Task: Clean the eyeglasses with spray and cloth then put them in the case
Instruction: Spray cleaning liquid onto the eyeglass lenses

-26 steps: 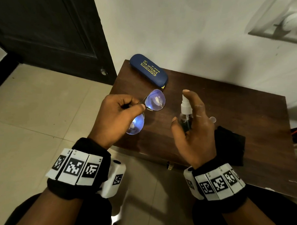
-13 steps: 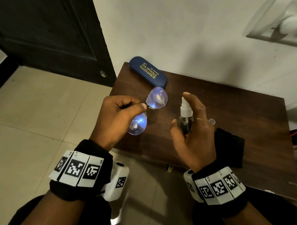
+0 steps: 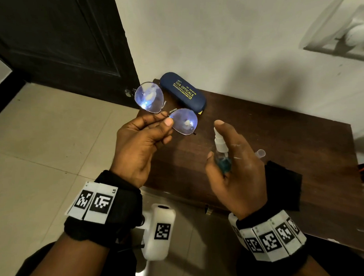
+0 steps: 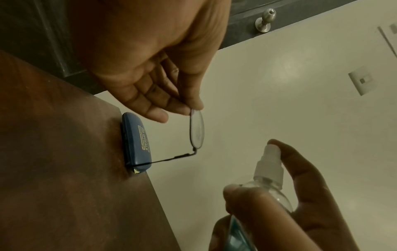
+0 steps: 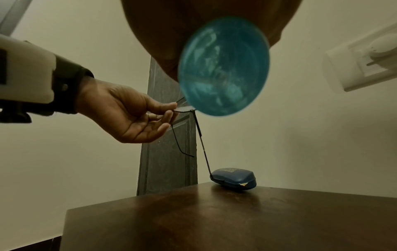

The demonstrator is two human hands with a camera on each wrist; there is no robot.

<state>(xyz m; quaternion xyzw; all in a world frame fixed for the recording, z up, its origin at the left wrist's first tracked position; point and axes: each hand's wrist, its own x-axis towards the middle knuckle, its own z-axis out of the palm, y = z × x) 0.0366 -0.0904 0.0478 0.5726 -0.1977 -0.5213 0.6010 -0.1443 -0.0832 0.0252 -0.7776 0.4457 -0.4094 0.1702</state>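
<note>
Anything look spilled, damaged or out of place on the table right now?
Nothing stands out. The left hand pinches the eyeglasses at the bridge, the right hand holds the spray bottle, and the blue case lies shut at the table edge.

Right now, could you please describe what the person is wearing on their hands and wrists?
The left hand and right hand are bare. Each wrist wears a black fabric band carrying white tiles with black square-patterned markers. A white boxy camera housing, also marked, hangs under the left wrist.
</note>
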